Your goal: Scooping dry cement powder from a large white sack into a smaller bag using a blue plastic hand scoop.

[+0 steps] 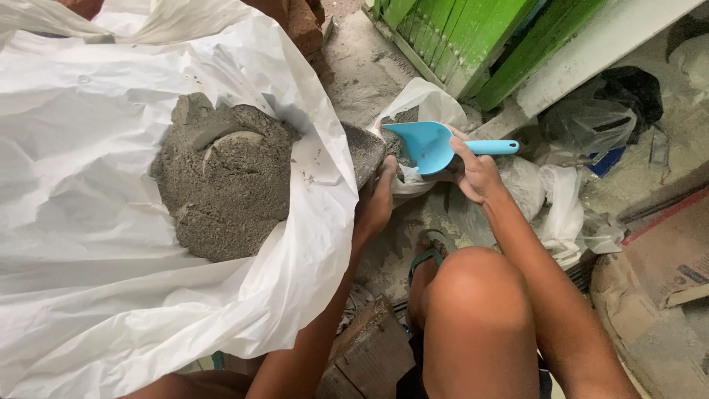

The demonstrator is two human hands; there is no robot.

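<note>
At the centre right of the frame the person's right hand (476, 174) is closed around the handle of a blue plastic scoop (428, 144), with the scoop's mouth turned toward the upper left and resting at the open top of a small clear plastic bag (421, 100). The left hand (378, 199), just left of centre, is closed on the near edge of that small bag, holding it up and open; grey powder (365, 151) already shows inside it, beside the thumb. Filling the whole left half of the frame is a large white plastic sack (88, 222), its mouth spread wide around a heap of the same grey, cement-like powder (225, 181), which bears a curved scoop mark near its top. The person squats on a dusty floor (354, 66), one knee (476, 288) in the lower middle and a foot in a green sandal (427, 258) beneath the bag. To do this well, it looks wise to keep the bag's mouth taut and upright with the left hand, tip the scoop slowly so the powder slides in rather than puffing out, and hold the scoop's lip inside the bag's rim. A green slatted door (473, 37) stands at the upper right.
</note>
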